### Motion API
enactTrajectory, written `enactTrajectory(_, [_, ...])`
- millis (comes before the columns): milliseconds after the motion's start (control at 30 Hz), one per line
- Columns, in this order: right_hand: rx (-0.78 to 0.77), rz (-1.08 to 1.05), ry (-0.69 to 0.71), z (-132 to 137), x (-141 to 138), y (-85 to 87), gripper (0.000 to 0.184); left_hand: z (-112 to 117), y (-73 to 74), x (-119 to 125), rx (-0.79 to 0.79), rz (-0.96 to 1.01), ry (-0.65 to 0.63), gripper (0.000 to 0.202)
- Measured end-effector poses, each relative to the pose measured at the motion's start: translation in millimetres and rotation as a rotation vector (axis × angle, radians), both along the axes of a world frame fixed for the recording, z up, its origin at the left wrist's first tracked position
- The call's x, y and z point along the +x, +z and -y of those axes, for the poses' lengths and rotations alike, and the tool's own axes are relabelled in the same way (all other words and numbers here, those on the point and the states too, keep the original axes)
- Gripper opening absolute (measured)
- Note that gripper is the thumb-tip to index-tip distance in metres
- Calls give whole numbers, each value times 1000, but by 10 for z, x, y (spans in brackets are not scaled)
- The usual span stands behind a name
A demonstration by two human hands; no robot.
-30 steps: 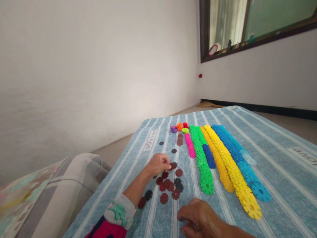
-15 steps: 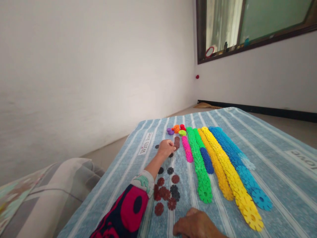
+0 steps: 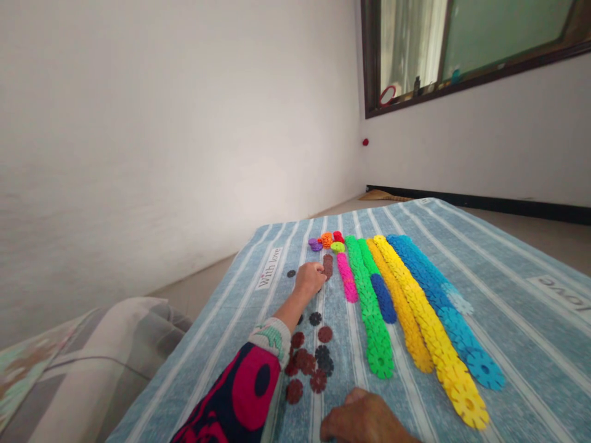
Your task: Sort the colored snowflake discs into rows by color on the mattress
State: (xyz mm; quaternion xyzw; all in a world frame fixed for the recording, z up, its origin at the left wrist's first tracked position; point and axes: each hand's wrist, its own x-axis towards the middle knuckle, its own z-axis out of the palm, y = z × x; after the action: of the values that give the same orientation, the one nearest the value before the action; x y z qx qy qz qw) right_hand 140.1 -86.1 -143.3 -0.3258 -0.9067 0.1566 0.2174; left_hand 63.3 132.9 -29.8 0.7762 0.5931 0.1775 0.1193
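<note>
Nearest me, the right hand [image 3: 367, 419] sits low at the near side of the cloth-covered tabletop [image 3: 194, 375], fingers curled under; I can't tell whether it grips anything.

Just beyond, towards the left edge, there's a loose brown cluster [image 3: 305, 362], overlapping too much for a sure count, with two black discs [image 3: 325, 363] overlapping beside it. One lone brown disc [image 3: 325, 334] lies past them, then one black disc [image 3: 315, 319], another half hidden by the forearm.

And here's the left hand [image 3: 310, 278], fingertips drawn together right at the brown row [image 3: 327, 266]; whether a disc is pinched there, I can't tell.

Writing now: "With love" [image 3: 270, 269] reads clearly near the left edge, one stray black disc [image 3: 290, 274] close by, and "love" [image 3: 566, 293] over by the right edge.

Between them run two yellow rows [image 3: 431, 323], two green rows [image 3: 372, 314], one short dark-blue row [image 3: 383, 299], one pink row [image 3: 347, 279] and a broad blue band [image 3: 429, 286].

Towards the far edge, four little piles: lime [image 3: 337, 247], purple [image 3: 315, 245], orange [image 3: 327, 240], red [image 3: 338, 237].
</note>
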Motion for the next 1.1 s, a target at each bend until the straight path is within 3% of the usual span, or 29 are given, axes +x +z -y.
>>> enactTrajectory(267, [-67,24,-19,23,13,76,28,35,-43,-24,26,-6,-7,34])
enactTrajectory(467, [-165,46,-41,36,0,118,23,52,-65,-33,46,1,-21,28])
enactTrajectory(733, [-138,6,-120,77,-20,11,18,140,-19,-109,84,1,-25,16])
enactTrajectory(967, [-167,-5,-100,131,69,331,11,408,93,-389,93,22,-131,16])
enactTrajectory(1100, [-176,6,-91,179,116,527,16,676,191,-526,-51,16,-243,16])
